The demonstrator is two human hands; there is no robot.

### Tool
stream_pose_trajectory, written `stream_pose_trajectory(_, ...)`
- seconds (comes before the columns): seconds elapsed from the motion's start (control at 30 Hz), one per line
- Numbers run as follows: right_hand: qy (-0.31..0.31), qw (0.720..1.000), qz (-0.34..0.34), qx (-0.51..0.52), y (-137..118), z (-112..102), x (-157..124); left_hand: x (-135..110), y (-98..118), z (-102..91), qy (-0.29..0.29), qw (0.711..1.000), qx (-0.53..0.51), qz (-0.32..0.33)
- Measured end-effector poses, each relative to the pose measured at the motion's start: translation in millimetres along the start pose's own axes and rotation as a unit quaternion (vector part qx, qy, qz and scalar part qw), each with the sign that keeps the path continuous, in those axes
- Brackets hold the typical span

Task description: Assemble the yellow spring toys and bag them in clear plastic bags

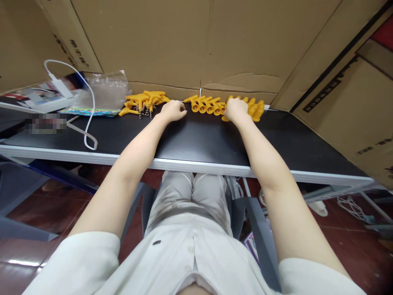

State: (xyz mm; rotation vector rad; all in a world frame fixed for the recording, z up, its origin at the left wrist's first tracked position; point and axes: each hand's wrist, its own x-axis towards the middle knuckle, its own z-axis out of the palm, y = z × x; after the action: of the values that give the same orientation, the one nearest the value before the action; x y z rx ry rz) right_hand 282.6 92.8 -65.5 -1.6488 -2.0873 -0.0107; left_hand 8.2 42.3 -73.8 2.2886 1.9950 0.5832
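Sitting over the row of yellow branch-shaped plastic pieces (209, 107), the right hand (236, 110) is covering part of it near the middle, with fingers curling downward. The back of that hand is hiding its fingertips, so I cannot tell whether it is gripping a piece or only touching one. The row is running left to right along the rear of the black tabletop (199, 137), its long axis roughly following the foot of the cardboard wall (172, 45). Left of the right hand, several pieces are turning round, cup-like ends toward the person, while their forked arms are leaning back and to the left; more pieces are standing close together just right of the same hand.

The left hand (172, 111) is hovering or resting between this row and a loose heap of yellow pieces (145, 98), sitting nearer the heap, which is lying directly to its left. Its fingers are curling inward; nothing is showing in them, though I cannot tell whether they are hiding something small. Metal coil springs (143, 110) are showing at the heap's front. Farther left, a clear plastic bag (106, 88) is lying beside the heap.
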Motion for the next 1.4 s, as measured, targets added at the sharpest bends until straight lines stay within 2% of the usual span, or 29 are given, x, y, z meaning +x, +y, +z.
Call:
stream_pose_trajectory(0.1, -0.023, 0.992, 0.021, -0.120, -23.1, -9.4, -13.0, 2.3, -10.5, -1.3, 0.062, 0.995, 0.005, -0.083)
stream_pose_trajectory(0.23, -0.041, 0.989, -0.025, -0.142, -43.2, -16.5, -26.2, -1.7, -25.7, -6.0, 0.147, 0.969, -0.007, -0.199)
stream_pose_trajectory(0.3, -0.048, 0.987, -0.043, -0.144, -47.1, -16.8, -28.9, -3.6, -34.6, -5.7, 0.148, 0.958, -0.016, -0.246)
stream_pose_trajectory(0.37, -0.055, 0.987, -0.052, -0.144, -48.5, -16.1, -29.8, -4.2, -43.5, -3.2, 0.122, 0.954, -0.026, -0.272)
stream_pose_trajectory(0.5, -0.060, 0.986, -0.061, -0.141, -48.1, -14.4, -29.5, -2.6, -54.2, 2.7, 0.098, 0.961, -0.041, -0.254)
stream_pose_trajectory(0.77, -0.063, 0.987, -0.057, -0.133, -49.4, -16.3, -30.5, 3.6, -58.8, 7.1, 0.145, 0.951, -0.049, -0.270)
stream_pose_trajectory(1.07, -0.066, 0.987, -0.057, -0.135, -50.2, -17.2, -31.1, 7.6, -61.9, 8.5, 0.141, 0.949, -0.036, -0.278)
stream_pose_trajectory(1.27, -0.068, 0.985, -0.065, -0.147, -51.6, -16.4, -31.5, 7.8, -63.3, 9.4, 0.116, 0.954, -0.030, -0.275)
stream_pose_trajectory(1.4, -0.073, 0.984, -0.066, -0.152, -56.3, -16.1, -32.3, 9.6, -61.1, 8.6, 0.100, 0.948, -0.018, -0.303)
